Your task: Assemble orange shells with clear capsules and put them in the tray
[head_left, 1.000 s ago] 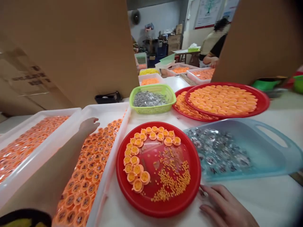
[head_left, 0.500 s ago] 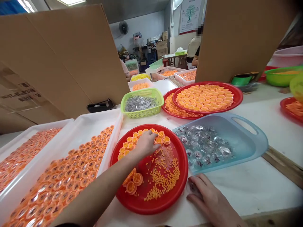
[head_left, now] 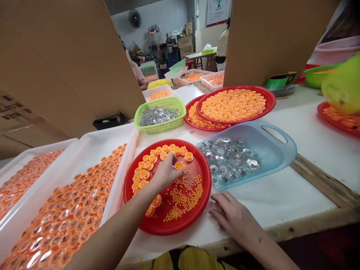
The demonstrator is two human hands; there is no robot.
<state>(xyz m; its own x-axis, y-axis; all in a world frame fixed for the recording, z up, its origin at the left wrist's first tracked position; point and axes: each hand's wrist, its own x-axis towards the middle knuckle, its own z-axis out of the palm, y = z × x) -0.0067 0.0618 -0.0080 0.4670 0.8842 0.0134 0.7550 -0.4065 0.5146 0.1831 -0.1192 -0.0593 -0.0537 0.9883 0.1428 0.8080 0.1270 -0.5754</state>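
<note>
My left hand (head_left: 165, 173) reaches over the round red tray (head_left: 206, 195) and pinches a small orange cup (head_left: 179, 165) filled with yellow-orange bits. More orange cups (head_left: 144, 174) line the tray's far and left sides, and loose small orange beads (head_left: 182, 200) are scattered across its right part. Beside the tray's right rim, my right hand (head_left: 232, 215) rests low over the white table, its fingers curled round a clear plastic cover (head_left: 211, 205), mostly hidden. Similar clear covers with dark print (head_left: 223, 169) lie in the translucent blue tray (head_left: 277, 150) just beyond it.
White trays (head_left: 112, 137) full of covered orange cups stand at the left. A green basket (head_left: 160, 129) of shiny clear pieces and stacked red trays (head_left: 271, 105) of orange parts sit behind. Cardboard panels (head_left: 270, 41) rise at the back. A blurred yellow-green container (head_left: 341, 86) is at right.
My left hand has drawn the orange cup slightly nearer, out of the far row. My right hand stays by the tray's rim. The camera view has shifted, and the yellow-green container shows further in.
</note>
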